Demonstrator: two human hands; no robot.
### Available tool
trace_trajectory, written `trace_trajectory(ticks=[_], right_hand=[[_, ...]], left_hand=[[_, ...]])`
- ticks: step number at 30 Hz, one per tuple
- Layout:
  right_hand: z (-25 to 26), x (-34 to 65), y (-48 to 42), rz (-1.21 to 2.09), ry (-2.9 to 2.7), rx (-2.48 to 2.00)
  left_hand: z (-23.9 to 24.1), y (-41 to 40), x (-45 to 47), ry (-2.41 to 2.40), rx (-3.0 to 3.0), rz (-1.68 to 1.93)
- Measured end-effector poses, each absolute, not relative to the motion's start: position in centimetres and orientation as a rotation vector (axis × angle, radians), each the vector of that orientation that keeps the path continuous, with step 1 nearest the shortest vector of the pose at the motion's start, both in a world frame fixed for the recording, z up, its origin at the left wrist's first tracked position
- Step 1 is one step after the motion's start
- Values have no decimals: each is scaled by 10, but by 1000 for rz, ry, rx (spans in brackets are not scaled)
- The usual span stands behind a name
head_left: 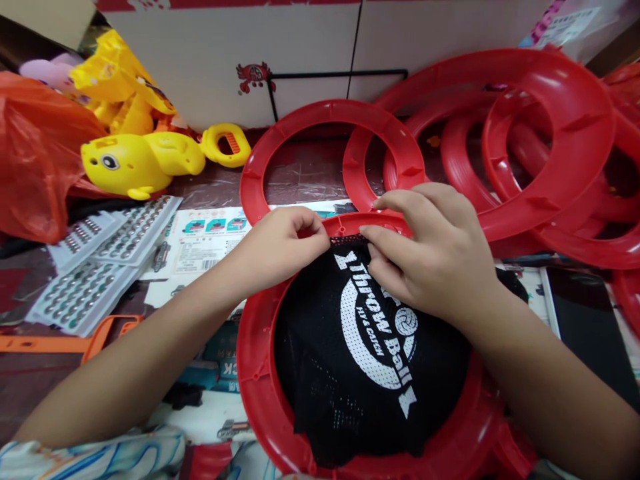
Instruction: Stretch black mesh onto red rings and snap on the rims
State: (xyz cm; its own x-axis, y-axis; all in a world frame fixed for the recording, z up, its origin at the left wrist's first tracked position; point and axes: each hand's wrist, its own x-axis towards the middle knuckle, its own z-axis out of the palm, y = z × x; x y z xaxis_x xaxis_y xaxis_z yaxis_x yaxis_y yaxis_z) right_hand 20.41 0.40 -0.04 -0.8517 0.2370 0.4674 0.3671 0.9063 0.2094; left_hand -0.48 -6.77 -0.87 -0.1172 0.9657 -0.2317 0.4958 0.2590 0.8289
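A red plastic ring point(257, 393) lies in front of me, with black mesh fabric point(320, 347) spread across its opening. White print on the fabric reads "Throw Ball". At the ring's far edge, my left hand point(287, 243) pinches the fabric's border between thumb and forefinger. Just to its right, my right hand point(425, 247) has its fingers bent over the same rim, thumb and forefinger on the fabric's edge. The near part of the fabric hangs loosely over the ring's inner edge. What lies under the fabric is hidden.
More red rings point(333, 110) lean at the back right. A yellow toy point(145, 160) and an orange plastic bag point(40, 147) are at the left, near trays of small metal bits point(90, 290). An orange tool point(45, 343) lies left, a dark-screened device point(590, 327) right. Behind stands a white box point(310, 40).
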Motion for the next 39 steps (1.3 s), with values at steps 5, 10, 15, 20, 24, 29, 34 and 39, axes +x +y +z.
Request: trace_trajectory(ticks=[5,10,15,20,24,29,34,39], right_hand=[[1,205,5,-359,-2725,-386],[-3,203,3,-302,-2823,-420],[13,211,13,111,-2800,-498],[40,230,25,332,-2714,-866],[40,229,15,332,-2790,-1000],[25,218,1,243,-2811,-975],[17,220,0,358,-2656,-846],[16,219,-3,449,-2458,-946]], left_hand=[[-6,-69,-3,1744,1476,746],[-3,-68,-2,1778,1562,705],[4,-69,-6,1757,1559,617],[8,-72,-13,1809,1576,562],[9,-64,-9,1777,1760,663],[11,-40,4,1491,2017,689],[10,-30,8,1446,1952,616],[4,-29,3,1323,1698,716]])
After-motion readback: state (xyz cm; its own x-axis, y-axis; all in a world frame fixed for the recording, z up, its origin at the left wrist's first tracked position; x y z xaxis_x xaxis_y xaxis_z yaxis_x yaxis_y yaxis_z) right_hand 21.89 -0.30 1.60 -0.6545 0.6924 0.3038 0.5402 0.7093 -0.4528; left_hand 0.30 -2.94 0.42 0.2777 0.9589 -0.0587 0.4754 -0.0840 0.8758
